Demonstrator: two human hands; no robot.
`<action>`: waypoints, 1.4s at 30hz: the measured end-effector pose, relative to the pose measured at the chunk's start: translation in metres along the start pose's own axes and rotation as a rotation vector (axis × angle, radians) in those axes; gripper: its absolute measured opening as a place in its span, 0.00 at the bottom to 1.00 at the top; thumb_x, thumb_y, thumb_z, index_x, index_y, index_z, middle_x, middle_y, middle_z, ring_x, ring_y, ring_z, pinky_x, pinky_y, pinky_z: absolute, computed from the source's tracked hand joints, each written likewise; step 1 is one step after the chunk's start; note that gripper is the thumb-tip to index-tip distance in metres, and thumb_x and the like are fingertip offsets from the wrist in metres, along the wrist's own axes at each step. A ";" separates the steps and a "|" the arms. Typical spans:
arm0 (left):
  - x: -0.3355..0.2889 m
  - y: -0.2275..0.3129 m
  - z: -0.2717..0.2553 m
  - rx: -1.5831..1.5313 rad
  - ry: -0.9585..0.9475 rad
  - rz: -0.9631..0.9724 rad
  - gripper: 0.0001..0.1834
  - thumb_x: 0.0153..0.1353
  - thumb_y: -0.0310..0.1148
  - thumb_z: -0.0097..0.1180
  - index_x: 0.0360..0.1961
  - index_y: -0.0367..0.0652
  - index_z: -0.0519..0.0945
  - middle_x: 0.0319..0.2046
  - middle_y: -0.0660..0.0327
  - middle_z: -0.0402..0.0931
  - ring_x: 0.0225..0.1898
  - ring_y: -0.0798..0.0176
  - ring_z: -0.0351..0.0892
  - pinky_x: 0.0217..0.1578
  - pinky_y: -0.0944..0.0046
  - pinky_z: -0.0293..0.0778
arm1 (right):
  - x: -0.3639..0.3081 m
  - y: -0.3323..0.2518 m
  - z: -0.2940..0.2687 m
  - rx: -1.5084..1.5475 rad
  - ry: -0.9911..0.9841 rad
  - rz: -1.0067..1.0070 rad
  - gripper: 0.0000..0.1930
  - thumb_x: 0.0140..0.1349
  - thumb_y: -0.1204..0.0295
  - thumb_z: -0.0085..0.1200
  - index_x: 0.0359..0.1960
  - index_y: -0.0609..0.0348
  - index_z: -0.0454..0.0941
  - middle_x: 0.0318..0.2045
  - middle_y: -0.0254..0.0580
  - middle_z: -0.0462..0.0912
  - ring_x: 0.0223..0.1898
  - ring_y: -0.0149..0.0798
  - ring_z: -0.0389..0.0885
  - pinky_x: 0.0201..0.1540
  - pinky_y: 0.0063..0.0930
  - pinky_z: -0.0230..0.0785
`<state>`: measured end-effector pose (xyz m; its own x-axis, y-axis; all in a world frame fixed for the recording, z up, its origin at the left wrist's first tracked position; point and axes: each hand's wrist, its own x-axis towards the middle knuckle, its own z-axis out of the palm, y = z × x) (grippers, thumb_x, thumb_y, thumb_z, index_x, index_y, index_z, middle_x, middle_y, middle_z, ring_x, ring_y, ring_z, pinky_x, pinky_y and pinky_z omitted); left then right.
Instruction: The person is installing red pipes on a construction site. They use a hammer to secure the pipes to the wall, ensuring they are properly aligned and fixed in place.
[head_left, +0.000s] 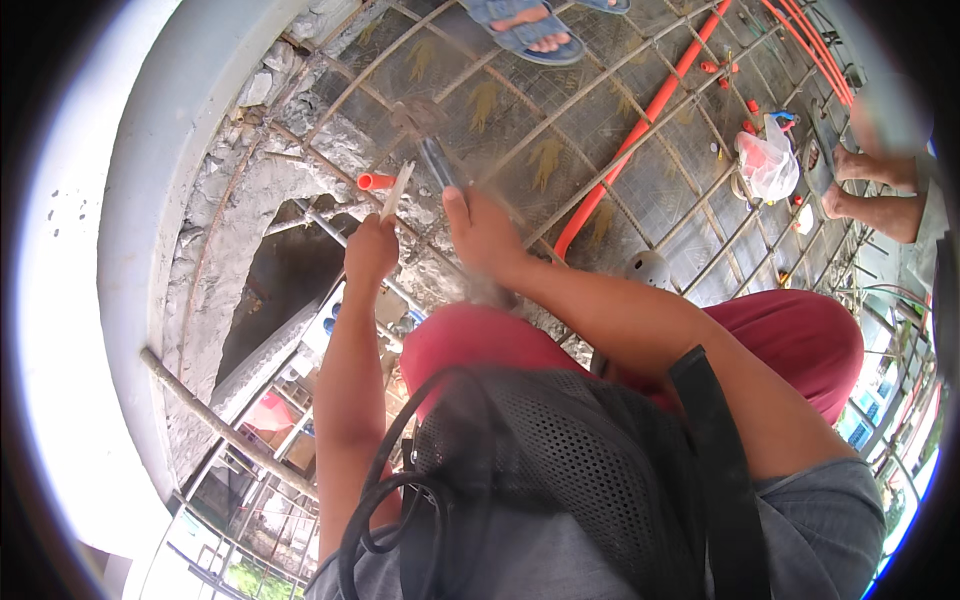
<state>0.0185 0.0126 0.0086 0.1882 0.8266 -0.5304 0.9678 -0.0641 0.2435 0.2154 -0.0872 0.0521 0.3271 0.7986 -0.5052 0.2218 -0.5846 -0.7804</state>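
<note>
My left hand (371,250) is closed around a pale, narrow bar (400,188) that looks like a chisel, its upper end tilted slightly right. A hammer (437,160) with a dark handle is gripped in my right hand (486,232); its head is smeared by motion, over the rebar beyond the bar. Just left of the bar, a short orange pipe end (376,181) sticks out by the broken concrete (300,165). What the bar's lower end touches is hidden by my fist.
A dark opening (285,280) gapes in the concrete left of my arm, with scaffolding below. Rebar mesh (540,130) covers the deck ahead, crossed by a long orange pipe (640,135). A sandalled foot (528,30) stands at the top; another person's legs (880,190) and a plastic bag (768,165) are right.
</note>
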 end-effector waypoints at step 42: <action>0.000 0.025 0.008 0.019 -0.113 -0.055 0.25 0.82 0.48 0.43 0.59 0.35 0.77 0.47 0.32 0.86 0.53 0.26 0.85 0.56 0.34 0.78 | 0.025 -0.010 -0.104 -0.163 -0.271 0.209 0.42 0.83 0.38 0.29 0.44 0.68 0.84 0.26 0.51 0.84 0.22 0.49 0.84 0.34 0.48 0.77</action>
<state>0.0443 0.0061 0.0083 0.1518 0.7606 -0.6312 0.9799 -0.0323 0.1968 0.3166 -0.0765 0.0856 0.1307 0.6558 -0.7435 0.3259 -0.7367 -0.5925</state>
